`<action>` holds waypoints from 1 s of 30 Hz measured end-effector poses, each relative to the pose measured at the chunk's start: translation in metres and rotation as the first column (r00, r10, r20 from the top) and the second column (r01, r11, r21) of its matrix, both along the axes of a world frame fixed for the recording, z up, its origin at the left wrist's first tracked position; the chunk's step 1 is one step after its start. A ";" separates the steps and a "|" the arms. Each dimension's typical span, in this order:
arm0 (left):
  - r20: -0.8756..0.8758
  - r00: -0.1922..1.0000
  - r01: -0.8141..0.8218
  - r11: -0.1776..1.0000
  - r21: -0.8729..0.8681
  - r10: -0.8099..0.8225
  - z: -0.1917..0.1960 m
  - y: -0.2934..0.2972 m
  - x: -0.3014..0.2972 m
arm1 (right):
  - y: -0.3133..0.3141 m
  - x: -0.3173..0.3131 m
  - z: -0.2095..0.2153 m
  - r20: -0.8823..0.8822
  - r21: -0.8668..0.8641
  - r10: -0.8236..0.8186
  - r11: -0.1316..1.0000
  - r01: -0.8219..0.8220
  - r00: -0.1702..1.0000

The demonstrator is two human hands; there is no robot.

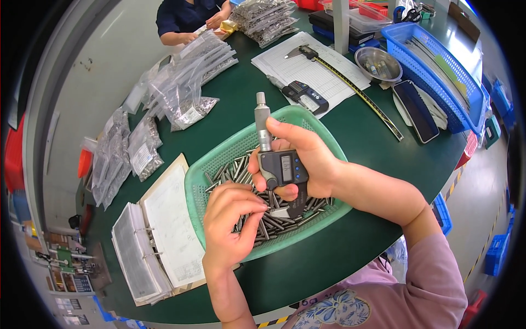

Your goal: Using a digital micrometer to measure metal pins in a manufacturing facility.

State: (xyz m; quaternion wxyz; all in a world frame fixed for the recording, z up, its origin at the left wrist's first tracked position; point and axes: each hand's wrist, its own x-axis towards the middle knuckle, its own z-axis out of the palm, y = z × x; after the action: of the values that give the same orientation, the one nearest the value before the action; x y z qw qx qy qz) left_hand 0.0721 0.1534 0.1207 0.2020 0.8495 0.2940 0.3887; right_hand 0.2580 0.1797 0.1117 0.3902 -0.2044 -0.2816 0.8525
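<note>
Micrometer [279, 164] gripped in right hand [307, 159] over green basket [219, 156]
Pin pinched by left hand [233, 219] fingers; should be seated square btwn anvils, thimble turned gently

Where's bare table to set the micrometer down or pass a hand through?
Bare green table lies right of the green basket, bounded by the long caliper and the table's near edge. A smaller strip lies between the basket and the paper sheet. The left side is crowded: binder, bagged parts. Right hand holds the micrometer.
</note>
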 end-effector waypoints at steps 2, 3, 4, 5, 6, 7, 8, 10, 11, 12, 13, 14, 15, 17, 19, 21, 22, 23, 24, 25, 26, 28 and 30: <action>-0.014 1.000 0.000 1.000 -0.018 -0.001 0.005 -0.002 0.000 | 0.000 -0.001 -0.001 0.009 0.011 0.001 1.000 -0.001 1.000; -0.027 1.000 -0.002 0.999 -0.038 0.001 0.006 -0.002 0.000 | 0.000 -0.001 -0.002 0.019 0.020 0.004 1.000 -0.004 1.000; -0.027 1.000 -0.002 0.999 -0.039 0.001 0.006 -0.002 0.000 | 0.000 -0.001 -0.001 0.019 0.020 0.004 1.000 -0.004 1.000; -0.029 1.000 0.003 0.999 -0.037 -0.005 0.004 -0.001 -0.001 | 0.000 -0.002 -0.001 0.020 0.025 0.000 1.000 -0.001 1.000; -0.031 0.999 0.008 0.999 -0.036 -0.009 0.003 -0.001 -0.002 | -0.001 -0.002 -0.001 0.021 0.031 -0.003 1.000 0.002 1.000; -0.032 0.999 0.006 0.999 -0.036 -0.007 0.003 -0.001 -0.002 | -0.001 -0.002 0.000 0.020 0.030 0.000 1.000 -0.001 1.000; -0.044 0.999 0.015 1.000 -0.017 -0.016 0.003 0.000 -0.002 | -0.001 -0.002 0.000 0.020 0.037 0.011 0.999 -0.011 1.000; -0.056 0.998 0.023 1.000 0.003 -0.023 0.002 0.000 -0.003 | -0.002 -0.003 0.000 0.018 0.044 0.023 0.999 -0.024 1.000; -0.042 0.999 0.027 1.000 0.006 -0.027 0.002 0.000 -0.003 | -0.002 -0.003 0.001 0.007 0.038 0.022 0.999 -0.022 1.000; -0.027 0.999 0.032 0.999 0.009 -0.031 0.002 0.000 -0.004 | -0.002 -0.004 0.001 -0.005 0.032 0.021 0.999 -0.020 1.000; -0.027 0.999 0.032 0.999 0.010 -0.031 0.002 0.000 -0.004 | -0.002 -0.003 0.000 -0.005 0.033 0.021 0.999 -0.021 1.000; -0.009 0.999 0.031 0.999 0.011 -0.031 0.001 0.000 -0.003 | -0.002 -0.003 0.000 -0.016 0.013 0.031 0.999 -0.031 0.999; 0.010 0.999 0.031 0.999 0.012 -0.031 0.000 0.000 -0.003 | -0.002 -0.002 0.000 -0.029 -0.007 0.042 0.999 -0.042 0.999; 0.018 0.999 0.031 0.999 0.017 -0.031 -0.001 -0.001 -0.002 | -0.002 -0.002 -0.001 -0.028 -0.026 0.044 0.999 -0.044 0.999; 0.025 0.999 0.030 0.999 0.021 -0.031 -0.002 -0.001 -0.002 | -0.002 -0.001 -0.001 -0.028 -0.047 0.046 0.998 -0.047 0.999; 0.026 0.999 0.018 0.999 0.047 -0.019 -0.003 -0.001 -0.001 | -0.002 0.000 0.000 -0.063 -0.074 0.072 0.994 -0.077 0.995; 0.026 0.999 0.019 0.999 0.046 -0.020 -0.003 -0.001 0.000 | -0.001 0.000 0.001 -0.064 -0.075 0.071 0.994 -0.076 0.995; 0.023 1.000 0.014 0.998 0.059 -0.015 -0.002 -0.001 0.000 | -0.001 0.001 0.001 -0.063 -0.094 0.072 0.993 -0.078 0.995; 0.021 1.000 0.009 0.997 0.072 -0.010 -0.002 -0.001 0.001 | -0.001 0.001 0.001 -0.063 -0.112 0.072 0.990 -0.079 0.995; 0.019 1.000 0.009 0.997 0.072 -0.010 -0.002 -0.001 0.001 | -0.001 0.001 0.001 -0.064 -0.113 0.073 0.990 -0.080 0.995; 0.009 1.000 0.004 0.996 0.088 -0.005 -0.001 -0.002 0.002 | 0.000 0.000 0.001 -0.062 -0.114 0.076 0.990 -0.082 0.995; -0.001 1.000 0.002 0.995 0.104 -0.002 -0.001 -0.002 0.002 | 0.000 0.000 0.001 -0.059 -0.114 0.076 0.990 -0.083 0.995; -0.019 1.000 0.000 0.993 0.118 0.002 0.000 -0.001 0.003 | 0.000 0.001 0.001 -0.059 -0.114 0.076 0.990 -0.083 0.995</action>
State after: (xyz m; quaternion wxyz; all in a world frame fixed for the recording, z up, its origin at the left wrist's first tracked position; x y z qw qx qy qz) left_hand 0.0747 0.1520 0.1202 0.1485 0.8635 0.2728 0.3974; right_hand 0.2587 0.1796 0.1126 0.3508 -0.1923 -0.2286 0.8875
